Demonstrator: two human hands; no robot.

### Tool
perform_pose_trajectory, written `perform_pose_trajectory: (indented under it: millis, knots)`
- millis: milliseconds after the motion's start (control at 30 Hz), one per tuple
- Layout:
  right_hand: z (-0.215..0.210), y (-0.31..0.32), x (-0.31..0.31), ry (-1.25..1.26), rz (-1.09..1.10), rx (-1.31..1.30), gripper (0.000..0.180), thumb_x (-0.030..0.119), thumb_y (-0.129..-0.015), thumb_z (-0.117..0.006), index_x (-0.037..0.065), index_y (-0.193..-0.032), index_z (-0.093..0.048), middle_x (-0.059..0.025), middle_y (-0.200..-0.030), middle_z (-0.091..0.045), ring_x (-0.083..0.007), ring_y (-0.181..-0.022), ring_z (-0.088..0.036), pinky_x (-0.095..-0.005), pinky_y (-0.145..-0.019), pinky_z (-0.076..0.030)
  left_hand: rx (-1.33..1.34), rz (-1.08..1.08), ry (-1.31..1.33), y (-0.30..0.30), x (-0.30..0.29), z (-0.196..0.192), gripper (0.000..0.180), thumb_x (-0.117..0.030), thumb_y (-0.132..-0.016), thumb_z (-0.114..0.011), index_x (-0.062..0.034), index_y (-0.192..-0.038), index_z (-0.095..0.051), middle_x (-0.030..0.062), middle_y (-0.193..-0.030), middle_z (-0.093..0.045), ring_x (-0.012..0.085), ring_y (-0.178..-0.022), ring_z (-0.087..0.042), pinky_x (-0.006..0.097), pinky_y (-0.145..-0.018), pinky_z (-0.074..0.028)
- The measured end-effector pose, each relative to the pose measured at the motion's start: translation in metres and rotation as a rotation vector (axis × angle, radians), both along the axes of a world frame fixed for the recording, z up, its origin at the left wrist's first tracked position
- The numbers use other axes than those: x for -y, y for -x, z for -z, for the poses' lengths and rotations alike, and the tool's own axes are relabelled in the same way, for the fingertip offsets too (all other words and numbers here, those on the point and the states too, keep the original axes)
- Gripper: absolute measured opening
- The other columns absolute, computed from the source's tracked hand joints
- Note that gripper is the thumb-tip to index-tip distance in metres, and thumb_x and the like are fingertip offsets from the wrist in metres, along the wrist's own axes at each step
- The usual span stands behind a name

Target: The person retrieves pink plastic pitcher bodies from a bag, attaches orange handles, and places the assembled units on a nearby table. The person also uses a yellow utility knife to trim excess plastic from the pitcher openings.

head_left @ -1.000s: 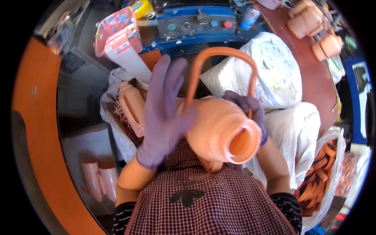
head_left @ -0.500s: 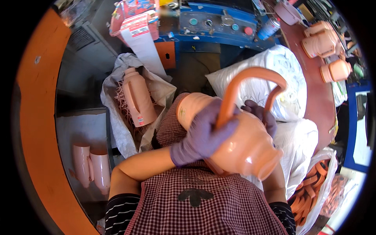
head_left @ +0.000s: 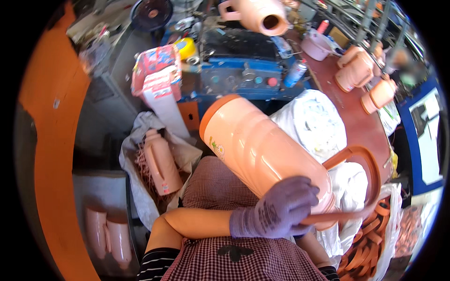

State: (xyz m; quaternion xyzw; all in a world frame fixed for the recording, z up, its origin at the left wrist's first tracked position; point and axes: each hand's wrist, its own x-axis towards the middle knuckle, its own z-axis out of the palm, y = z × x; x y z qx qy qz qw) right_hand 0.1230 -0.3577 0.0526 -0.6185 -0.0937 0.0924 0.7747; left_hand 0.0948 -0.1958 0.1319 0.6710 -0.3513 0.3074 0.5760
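Observation:
A large peach thermos flask casing [head_left: 262, 145] lies slanted across in front of me, its orange-rimmed base to the upper left and its neck to the lower right. A flower print shows near the base. An orange-brown loop handle [head_left: 373, 180] sticks out to the right past the neck. My left hand [head_left: 286, 206], in a purple glove, is closed round the neck end, by the handle's near end. Of my right arm only the forearm shows, below the neck; the right hand is hidden behind the casing and my left hand.
A white sack [head_left: 194, 161] on the left holds another peach flask [head_left: 161, 164]. Two pale pink casings [head_left: 118, 239] are at the lower left. Orange handles [head_left: 365, 243] fill a bag at lower right. Several flasks [head_left: 355, 71] stand on the red-brown table [head_left: 328, 89]. A blue control panel [head_left: 239, 75] is ahead.
The casing has turned, its base rising to the upper left and its handle swinging to the right. My left hand has shifted from its body to the neck end. My right hand has gone from sight.

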Motion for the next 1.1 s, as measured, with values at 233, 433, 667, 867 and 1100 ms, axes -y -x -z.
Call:
perform_pose_trajectory:
  millis: [233,433,667,867,1100]
  knots:
    - [0.003,-0.005,0.017,0.048,0.147,0.101,0.041,0.035,-0.092,-0.061,0.004,-0.119,-0.061,-0.0141,-0.114,-0.064,-0.0283,-0.107,-0.060,-0.0424,-0.097,-0.048,0.202,0.217,-0.289,-0.001,0.036,-0.006,0.034,-0.025,-0.063,-0.082,-0.0006,-0.083,-0.067,0.0130,-0.104,-0.063,0.0328,-0.108,-0.063,0.047,-0.097,-0.053]
    - [0.011,0.000,0.032,0.081,0.246,0.147,0.040,0.034,-0.093,-0.061,0.005,-0.119,-0.061,-0.0139,-0.114,-0.065,-0.0285,-0.107,-0.060,-0.0426,-0.096,-0.048,0.107,-0.106,-0.266,-0.008,0.035,-0.024,0.062,-0.030,-0.065,-0.084,0.0018,-0.114,-0.062,0.0197,-0.130,-0.054,0.0411,-0.126,-0.051,0.059,-0.105,-0.041]
    - [0.006,0.001,0.077,0.136,0.513,0.219,0.038,0.033,-0.094,-0.061,0.005,-0.120,-0.062,-0.0136,-0.113,-0.066,-0.0288,-0.107,-0.061,-0.0427,-0.095,-0.048,-0.003,-0.314,-0.278,-0.052,0.008,-0.016,0.078,-0.023,-0.068,-0.086,0.0015,-0.133,-0.051,0.0224,-0.137,-0.050,0.0433,-0.128,-0.048,0.052,-0.107,-0.041]
    - [0.004,0.007,0.118,0.179,0.745,0.263,0.037,0.032,-0.094,-0.061,0.006,-0.120,-0.063,-0.0134,-0.113,-0.066,-0.0291,-0.107,-0.061,-0.0428,-0.094,-0.049,-0.129,0.099,-0.317,-0.064,0.047,-0.022,0.078,-0.006,-0.073,-0.078,0.0056,-0.141,-0.044,0.0238,-0.138,-0.049,0.0369,-0.126,-0.053,0.044,-0.107,-0.043]
    - [0.005,0.002,0.139,0.220,0.866,0.292,0.035,0.031,-0.095,-0.061,0.006,-0.120,-0.064,-0.0131,-0.112,-0.067,-0.0294,-0.106,-0.062,-0.0429,-0.093,-0.049,-0.244,0.319,-0.121,-0.076,0.085,-0.028,0.068,-0.003,-0.075,-0.078,0.0043,-0.136,-0.049,0.0187,-0.133,-0.056,0.0271,-0.116,-0.060,0.038,-0.099,-0.049]
